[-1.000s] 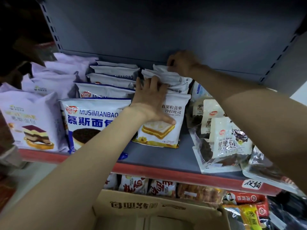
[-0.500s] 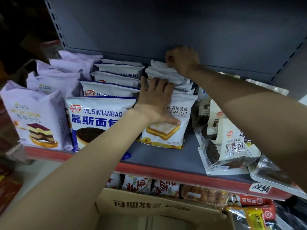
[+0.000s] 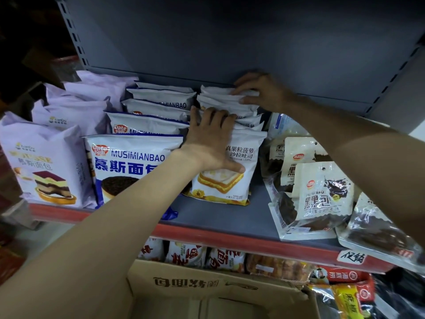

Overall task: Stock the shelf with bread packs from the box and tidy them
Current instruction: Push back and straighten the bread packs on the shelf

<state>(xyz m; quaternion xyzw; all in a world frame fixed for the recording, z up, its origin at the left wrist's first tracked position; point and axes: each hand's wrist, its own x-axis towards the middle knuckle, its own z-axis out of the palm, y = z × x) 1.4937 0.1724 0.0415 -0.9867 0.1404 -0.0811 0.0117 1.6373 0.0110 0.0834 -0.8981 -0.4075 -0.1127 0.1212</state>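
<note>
Our left hand (image 3: pixel 212 143) lies flat against the front toast pack (image 3: pixel 230 173), fingers spread and straight over its top seam, thumb pressed across the printed face. Our right hand (image 3: pixel 257 93) reaches to the back of the same row (image 3: pixel 227 104), fingers curled over the top edges of the rearmost packs, close under the back panel. The row stands upright on the shelf (image 3: pixel 257 208), running from its back edge toward the front, and the front pack stops well short of the red front lip.

To do this step well, we judge, the two hands should squeeze the row evenly from both ends, so the packs stand square instead of fanning. The packs look soft and puffy with air, so firm pressing could crush the bread; a gentle push with the flat palm is safer than fingertips. We should keep the front label facing out and line it up with the mousse pack (image 3: pixel 133 166) just to its left, which sits nearer the lip. There is bare shelf in front, so the row can come forward or take more packs.

To the right, the dark bread packs (image 3: pixel 322 194) lie loose and tilted near the right front corner; they need straightening too. Left of the mousse row stand lilac packs (image 3: pixel 43 160). The box (image 3: pixel 216 293) waits below the lip; what it still holds we cannot tell.
</note>
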